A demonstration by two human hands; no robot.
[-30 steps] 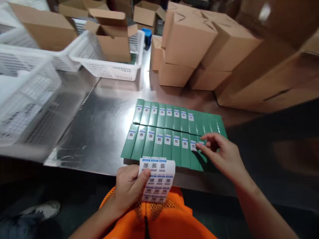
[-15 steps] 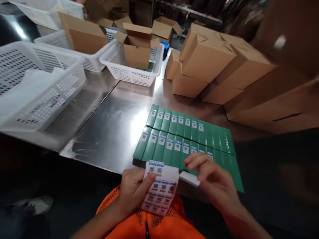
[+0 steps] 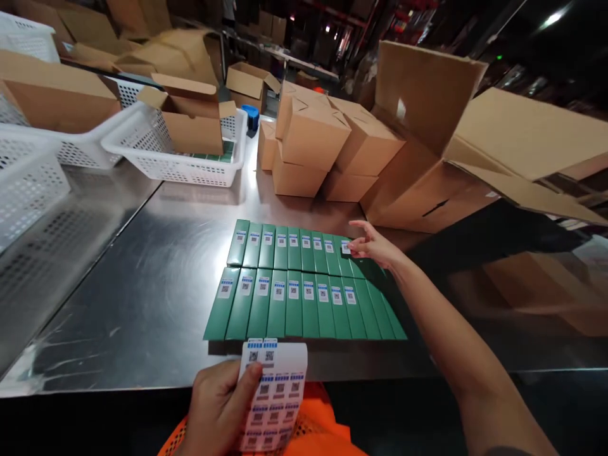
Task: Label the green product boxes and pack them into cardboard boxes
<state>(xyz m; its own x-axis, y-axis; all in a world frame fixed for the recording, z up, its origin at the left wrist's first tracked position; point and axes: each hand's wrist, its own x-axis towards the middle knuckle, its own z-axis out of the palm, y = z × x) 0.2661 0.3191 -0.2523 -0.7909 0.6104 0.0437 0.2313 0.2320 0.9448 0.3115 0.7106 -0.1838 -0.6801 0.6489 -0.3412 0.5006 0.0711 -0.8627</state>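
My left hand (image 3: 221, 402) grips a sheet of QR-code stickers (image 3: 280, 396), its thumb pressed on the upper left of the sheet. Out over the back row, my right hand (image 3: 373, 247) pinches a single sticker (image 3: 346, 247) between thumb and fingertip, just above or against a green box; whether it touches I cannot tell. Slim green boxes lie side by side in a back row (image 3: 280, 256) and a front row (image 3: 278, 320). Most boxes toward the left bear a white-and-blue QR sticker; those at the right ends of both rows are plain green.
The boxes rest on a steel table (image 3: 142, 297). White plastic baskets (image 3: 190, 174) stand at the back left, one holding an open carton (image 3: 194, 130). Closed brown cartons (image 3: 313, 139) are stacked behind the rows. A large open carton (image 3: 413, 190) stands at right, and a blue object (image 3: 251, 117) sits at the back.
My right hand has moved from near the sticker sheet forward and right to the back row, now with a sticker in its fingers. The view has turned right.
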